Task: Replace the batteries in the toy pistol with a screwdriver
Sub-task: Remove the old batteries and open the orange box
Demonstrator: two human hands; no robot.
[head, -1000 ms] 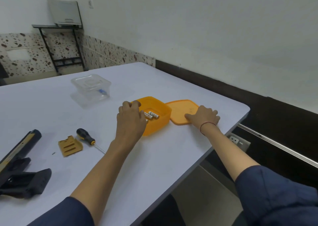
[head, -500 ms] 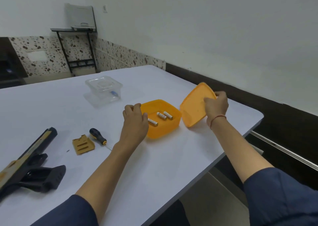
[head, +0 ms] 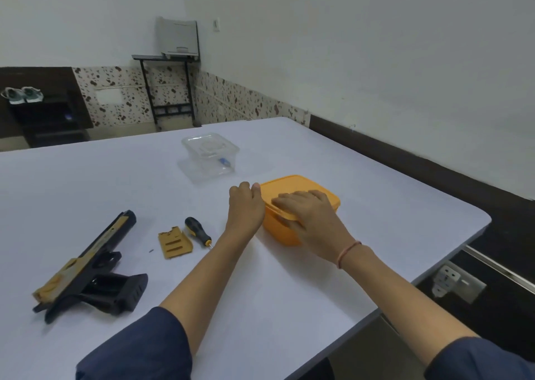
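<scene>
- Toy pistol lies on its side on the tabletop, far left, untouched.
- Tan battery cover and screwdriver lie side by side just right of it.
- Left hand: grip curled round orange box, left edge.
- Right hand: grip open, fingers flat on the lid.

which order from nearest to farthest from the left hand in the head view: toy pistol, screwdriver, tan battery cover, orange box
1. orange box: right against the left hand, on its right side.
2. screwdriver: to the left of the hand, a little toward the person.
3. battery cover: just left of the screwdriver.
4. toy pistol: far left, lying flat.
</scene>
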